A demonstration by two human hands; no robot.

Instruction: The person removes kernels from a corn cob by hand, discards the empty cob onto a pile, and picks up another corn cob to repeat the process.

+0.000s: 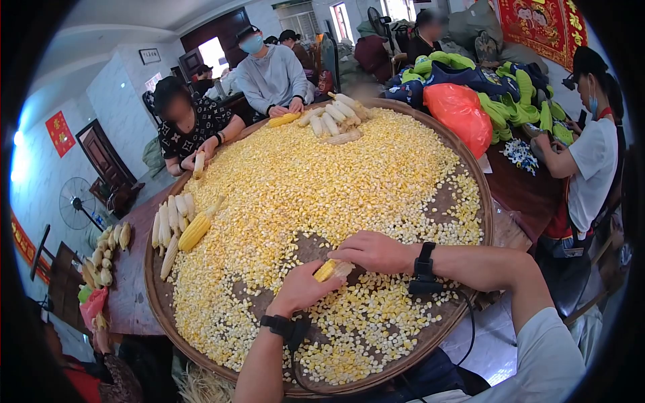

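The left hand's [299, 291] fingers grip a partly yellow corn cob [326, 271]; the right hand's [377, 253] fingers bend over its far side, and whether they close on it cannot be told. Both hands hide parts of the cob. Its long axis slants between them, yellow part toward the left fingers, pale part rightward. Loose kernels [366, 329] surround the fingers on a round tray [307, 249]; the left forearm covers some near rim. Beyond the fingers, leftward, a yellow cob [195, 232] beside pale cobs [172, 215] points its thin end away. Farthest, a person in grey [274, 77] sits, partly hidden.
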